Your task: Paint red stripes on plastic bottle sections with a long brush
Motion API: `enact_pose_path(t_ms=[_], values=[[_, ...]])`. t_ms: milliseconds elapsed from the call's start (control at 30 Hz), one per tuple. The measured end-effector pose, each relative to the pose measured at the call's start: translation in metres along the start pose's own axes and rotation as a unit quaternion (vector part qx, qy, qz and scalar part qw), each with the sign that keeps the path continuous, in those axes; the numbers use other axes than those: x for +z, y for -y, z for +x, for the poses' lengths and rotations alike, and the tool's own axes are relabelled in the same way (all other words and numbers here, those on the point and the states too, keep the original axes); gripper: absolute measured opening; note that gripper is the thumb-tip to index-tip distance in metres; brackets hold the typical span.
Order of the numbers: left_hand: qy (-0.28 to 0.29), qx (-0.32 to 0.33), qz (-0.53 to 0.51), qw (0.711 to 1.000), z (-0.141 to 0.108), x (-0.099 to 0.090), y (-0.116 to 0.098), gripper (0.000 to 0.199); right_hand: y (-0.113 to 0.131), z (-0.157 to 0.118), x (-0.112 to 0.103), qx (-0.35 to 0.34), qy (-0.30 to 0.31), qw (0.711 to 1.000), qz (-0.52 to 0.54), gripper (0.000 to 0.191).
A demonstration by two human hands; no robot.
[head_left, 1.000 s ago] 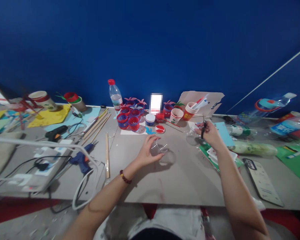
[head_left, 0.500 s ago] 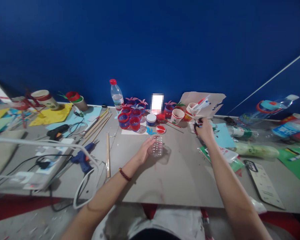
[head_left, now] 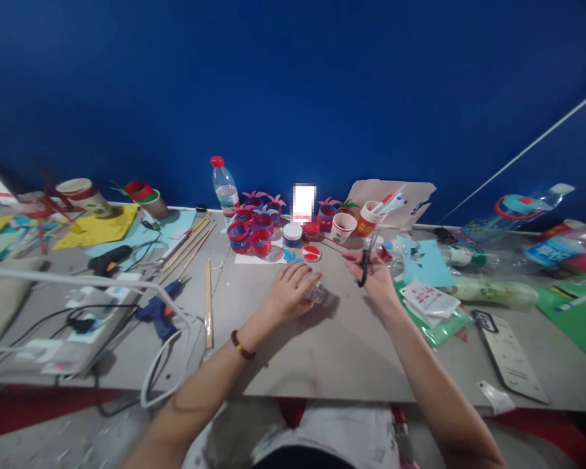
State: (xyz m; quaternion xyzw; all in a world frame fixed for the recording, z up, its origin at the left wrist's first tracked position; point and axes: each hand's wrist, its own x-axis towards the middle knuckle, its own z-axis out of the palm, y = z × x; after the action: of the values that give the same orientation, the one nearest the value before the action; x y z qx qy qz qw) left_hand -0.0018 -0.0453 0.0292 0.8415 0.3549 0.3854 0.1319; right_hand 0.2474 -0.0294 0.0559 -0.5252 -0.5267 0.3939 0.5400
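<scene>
My left hand (head_left: 290, 292) is wrapped over a clear ribbed plastic bottle piece (head_left: 317, 292), which is tilted just above or on the grey table; the fingers cover most of it. To the right, my right hand (head_left: 377, 280) grips black-handled scissors (head_left: 364, 268), their blades pointing up and away from me. Beyond the hands stand several red and purple cups (head_left: 260, 242) with paper leaf crowns. Near them lie a white-lidded jar (head_left: 292, 234), a red and white disc (head_left: 311, 253) and blue paper cut-outs (head_left: 291, 256).
Paper cups (head_left: 343, 228) and a cup of markers (head_left: 370, 220) stand at the back. On the left are a blue glue gun (head_left: 160, 311), a power strip (head_left: 85, 326) with cables, and wooden sticks (head_left: 209, 303). A phone (head_left: 510, 357) and plastic bottles (head_left: 498, 293) lie at right.
My right hand has lifted the scissors and brought them left, closer to the bottle piece. My left hand has turned over the bottle piece, tilting it and shifting slightly right.
</scene>
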Motion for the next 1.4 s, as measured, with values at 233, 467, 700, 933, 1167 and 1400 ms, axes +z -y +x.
enact_pose_path(t_ms=[233, 467, 700, 933, 1167, 1400], values=[[-0.001, 0.232, 0.299, 0.926, 0.006, -0.015, -0.031, 0.041, 0.054, -0.025, 0.033, -0.025, 0.147, 0.988, 0.035, 0.042], [0.128, 0.165, 0.196, 0.958, 0.011, -0.032, -0.058, 0.038, 0.069, -0.036, 0.027, -0.081, 0.198, 0.977, -0.014, 0.029], [0.188, 0.109, 0.119, 0.969, 0.016, -0.028, -0.06, 0.049, 0.059, -0.04, 0.035, -0.12, 0.2, 0.971, -0.058, 0.02], [0.187, 0.088, 0.113, 0.972, 0.014, -0.017, -0.063, 0.041, 0.043, -0.034, 0.038, -0.097, 0.175, 0.978, -0.052, 0.023], [0.196, 0.098, 0.168, 0.961, 0.021, -0.02, -0.073, 0.041, 0.052, -0.033, 0.04, 0.014, 0.132, 0.991, 0.016, 0.043], [0.187, 0.094, 0.183, 0.961, 0.019, -0.022, -0.063, 0.046, 0.056, -0.033, 0.015, -0.014, 0.03, 0.999, -0.001, 0.048]])
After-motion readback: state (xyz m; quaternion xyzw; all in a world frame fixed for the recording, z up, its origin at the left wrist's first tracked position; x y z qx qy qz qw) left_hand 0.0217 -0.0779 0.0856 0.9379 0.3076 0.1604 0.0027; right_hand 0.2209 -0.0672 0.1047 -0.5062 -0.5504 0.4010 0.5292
